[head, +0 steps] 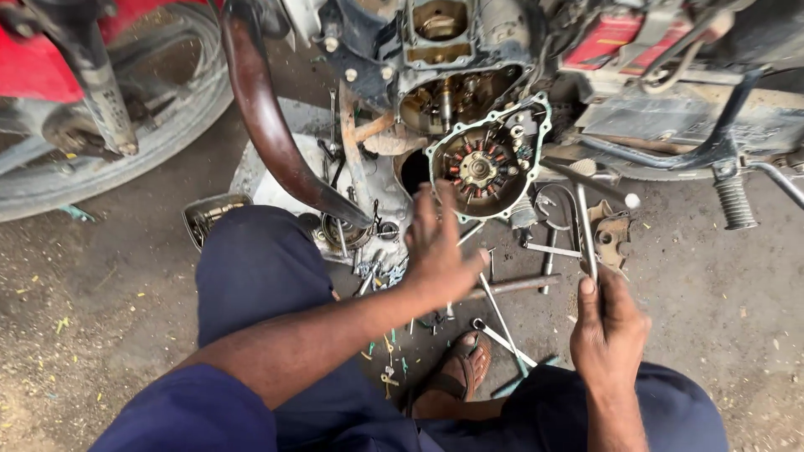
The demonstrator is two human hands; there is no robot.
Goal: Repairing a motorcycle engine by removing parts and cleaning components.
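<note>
My left hand [440, 251] reaches forward with fingers spread, holding nothing, just below a round engine side cover [488, 159] with copper coils that leans against the opened motorcycle engine [444, 75]. My right hand [607, 331] grips the lower end of a long metal T-handle wrench [586, 222], whose shaft points up toward the cover. Between both hands, loose spanners [502, 331] and rods lie on the ground.
A rusty exhaust pipe [268, 125] curves down at the left, beside the front tyre [109, 159]. A footpeg [735, 201] sticks out at the right. Small engine parts [360, 234] sit on a white sheet under the engine. My sandalled foot [465, 368] rests on the concrete.
</note>
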